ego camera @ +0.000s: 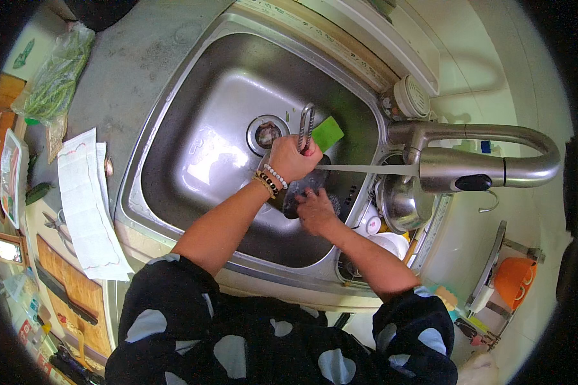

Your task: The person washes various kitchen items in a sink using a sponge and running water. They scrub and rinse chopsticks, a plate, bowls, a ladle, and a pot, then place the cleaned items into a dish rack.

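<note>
My left hand, with beaded bracelets at the wrist, grips a looped metal handle over the stainless steel sink. Below it, my right hand has its fingers spread against a dark, wet, flat-looking utensil part. Whether this part belongs to the handle is hidden by my left hand. Water streams from the faucet onto the area between my hands. A green sponge or scouring pad lies beyond my left hand. Dark scraps sit in the drain.
A metal pot and white bowls stand right of the sink. On the left are a white cloth, bagged green vegetables, scissors, and a dark-bladed knife on a wooden cutting board.
</note>
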Demonstrator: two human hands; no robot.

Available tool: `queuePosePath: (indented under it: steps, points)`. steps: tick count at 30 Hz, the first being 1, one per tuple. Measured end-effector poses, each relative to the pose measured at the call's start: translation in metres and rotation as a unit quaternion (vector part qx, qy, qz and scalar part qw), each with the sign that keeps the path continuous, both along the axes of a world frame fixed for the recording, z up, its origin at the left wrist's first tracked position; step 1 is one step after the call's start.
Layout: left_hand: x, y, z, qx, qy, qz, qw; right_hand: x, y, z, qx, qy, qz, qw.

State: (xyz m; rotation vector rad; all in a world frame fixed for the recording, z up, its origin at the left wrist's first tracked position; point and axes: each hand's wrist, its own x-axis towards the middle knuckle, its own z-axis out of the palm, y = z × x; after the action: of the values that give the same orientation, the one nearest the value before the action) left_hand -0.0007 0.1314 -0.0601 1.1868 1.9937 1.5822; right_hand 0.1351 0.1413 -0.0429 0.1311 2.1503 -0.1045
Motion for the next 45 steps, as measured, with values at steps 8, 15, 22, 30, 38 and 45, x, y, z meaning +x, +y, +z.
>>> queuePosePath:
  steps: [8,15,22,30,38,45]
  points:
    - [0.004,-0.002,-0.005,-0.032,-0.015,-0.01,0.999,-0.026,0.015,0.007,-0.561,0.145,-0.792,0.191]
    - [-0.007,0.007,-0.005,-0.009,-0.021,-0.012,1.0,0.009,-0.016,-0.044,-0.426,0.136,-0.75,0.487]
    - [-0.007,0.005,-0.009,-0.034,-0.062,0.007,0.997,-0.032,0.012,0.003,-0.494,0.097,-0.768,0.396]
    - [-0.015,0.014,-0.003,-0.03,-0.016,-0.012,0.999,0.009,0.009,-0.06,-0.339,0.172,-0.307,0.873]
    - [-0.018,0.029,-0.015,-0.146,-0.067,-0.033,0.987,-0.022,0.062,-0.06,0.158,0.265,0.223,0.925]
    - [-0.025,0.026,-0.021,-0.178,-0.025,-0.023,0.983,-0.023,0.045,-0.06,0.169,0.184,0.079,0.965]
